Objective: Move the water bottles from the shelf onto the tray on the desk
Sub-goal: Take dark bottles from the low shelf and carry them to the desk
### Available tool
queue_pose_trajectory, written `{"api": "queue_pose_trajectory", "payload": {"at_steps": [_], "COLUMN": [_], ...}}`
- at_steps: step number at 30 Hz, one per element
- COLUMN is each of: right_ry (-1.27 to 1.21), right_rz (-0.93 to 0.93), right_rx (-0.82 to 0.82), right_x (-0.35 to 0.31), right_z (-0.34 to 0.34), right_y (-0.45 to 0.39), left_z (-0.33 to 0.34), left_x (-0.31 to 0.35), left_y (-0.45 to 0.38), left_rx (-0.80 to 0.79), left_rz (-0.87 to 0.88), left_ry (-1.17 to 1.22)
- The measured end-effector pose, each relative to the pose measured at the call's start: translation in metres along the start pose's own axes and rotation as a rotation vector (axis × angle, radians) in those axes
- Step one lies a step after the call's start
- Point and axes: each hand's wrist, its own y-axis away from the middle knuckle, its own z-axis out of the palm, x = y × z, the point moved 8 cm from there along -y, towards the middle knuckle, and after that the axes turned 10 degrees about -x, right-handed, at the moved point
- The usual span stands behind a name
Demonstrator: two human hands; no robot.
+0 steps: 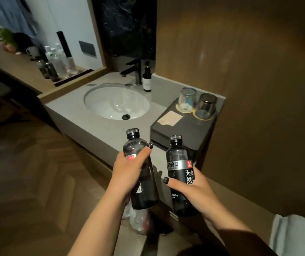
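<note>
While both dark bottles are held upright in front of the vanity, the left hand (129, 170) wraps around the left bottle (140, 169) at its label, thumb nail pressed near the shoulder. The right hand (192, 189) grips the right bottle (180, 174) around its middle, its "PH8.0" label facing the camera. At twelve o'clock from the bottles lies the white sink basin (116, 102) with a black faucet (133, 70) and a dark pump bottle (146, 78) behind it. At one o'clock, a dark box (183, 126) carries two upturned glasses (196, 103). At ten o'clock, far off on the wooden desk (15, 63), clear bottles (61, 61) stand on a tray (74, 75).
</note>
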Motion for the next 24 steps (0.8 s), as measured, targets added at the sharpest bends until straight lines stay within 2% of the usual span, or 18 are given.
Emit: {"api": "queue_pose_trajectory", "payload": {"at_steps": [6,13,17,20,24], "right_ry": [0.001,-0.07,-0.019,0.028,0.087], "right_rz": [0.0,-0.026,-0.009,-0.009,-0.011], "right_rx": [-0.06,-0.109,-0.167,-0.199,-0.181], "right_x": [-0.019,-0.048,-0.06,-0.069,-0.087], "right_z": [0.114,0.202,0.247,0.274,0.302], "right_y": [-0.044,-0.094,-0.134,-0.167,-0.219], "left_z": [-0.109,-0.206,-0.258,-0.298,-0.342], "left_x": [0.008,0.014,0.022,0.03,0.05], "left_y": [-0.012,-0.02,-0.038,-0.058,-0.098], "left_rx": [-0.009,0.041,0.117,0.183,0.154], "left_rz": [-0.071,-0.128,-0.104,-0.093,-0.05], "left_ry": [0.211,0.42,0.405,0.294,0.152]}}
